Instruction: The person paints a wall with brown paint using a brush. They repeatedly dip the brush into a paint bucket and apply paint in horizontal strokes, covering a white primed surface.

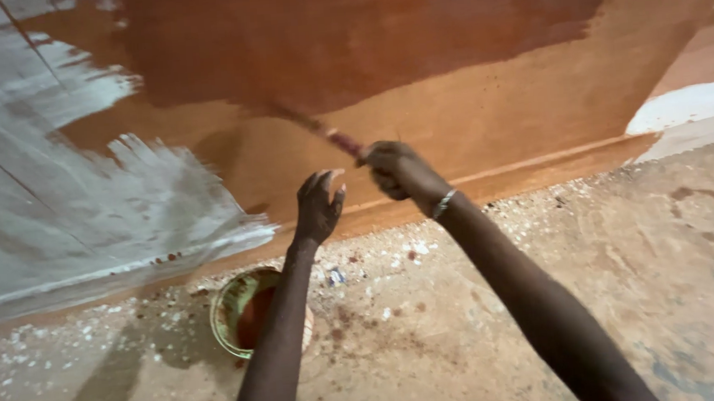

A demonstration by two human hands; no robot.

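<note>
My right hand (395, 171) grips the handle of a paintbrush (325, 135), whose bristle end reaches up and left against a wall (483, 91) coated in reddish-brown paint. A bangle sits on that wrist. My left hand (319, 206) hovers just left of the right, fingers apart, holding nothing. Below my left forearm stands a green paint bucket (229, 312) with red-brown paint inside, on the floor close to the wall's base.
The left part of the wall (30, 198) is grey-white with brushed edges. A painted skirting strip (539, 175) runs along the bottom. The concrete floor (613, 275) carries white flakes, paint drips and stains.
</note>
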